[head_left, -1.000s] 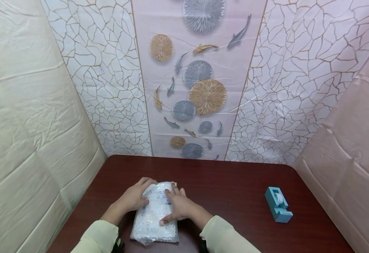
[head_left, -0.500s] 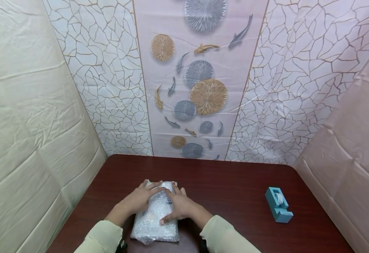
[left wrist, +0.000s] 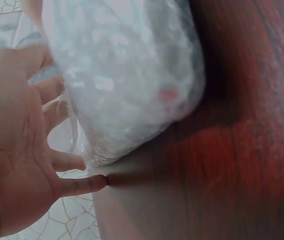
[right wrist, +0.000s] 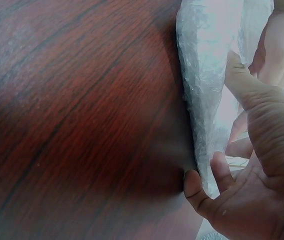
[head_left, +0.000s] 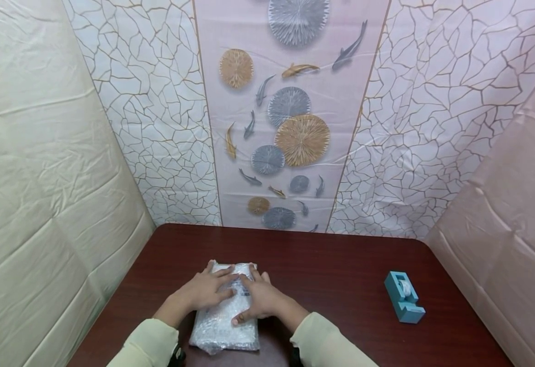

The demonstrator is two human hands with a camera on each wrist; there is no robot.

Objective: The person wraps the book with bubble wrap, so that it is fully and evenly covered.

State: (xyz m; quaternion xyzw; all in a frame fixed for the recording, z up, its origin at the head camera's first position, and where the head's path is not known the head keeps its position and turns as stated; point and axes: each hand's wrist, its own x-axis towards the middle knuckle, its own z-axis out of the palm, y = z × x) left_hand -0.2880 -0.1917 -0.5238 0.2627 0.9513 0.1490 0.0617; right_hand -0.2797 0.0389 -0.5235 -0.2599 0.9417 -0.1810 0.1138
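A bubble-wrapped package (head_left: 221, 326) lies lengthwise on the dark red wooden table (head_left: 331, 285), close to the front edge. My left hand (head_left: 210, 289) rests flat on its far left part, fingers spread and pointing right. My right hand (head_left: 258, 299) presses on the far right part, with the thumb stretched back along the top. The two hands' fingertips nearly meet over the package. In the left wrist view the package (left wrist: 127, 75) bulges beside my open left hand (left wrist: 27, 150). The right wrist view shows the wrap's edge (right wrist: 207, 65) against my right hand (right wrist: 252, 170).
A teal tape dispenser (head_left: 403, 297) stands on the table's right side, well away from the hands. Sheet-covered walls enclose the table on the left, back and right. Bare tabletop lies between the package and the dispenser.
My left hand has slid from the package's left edge up onto its top, fingers now reaching towards the right hand. The right hand and the package have stayed put.
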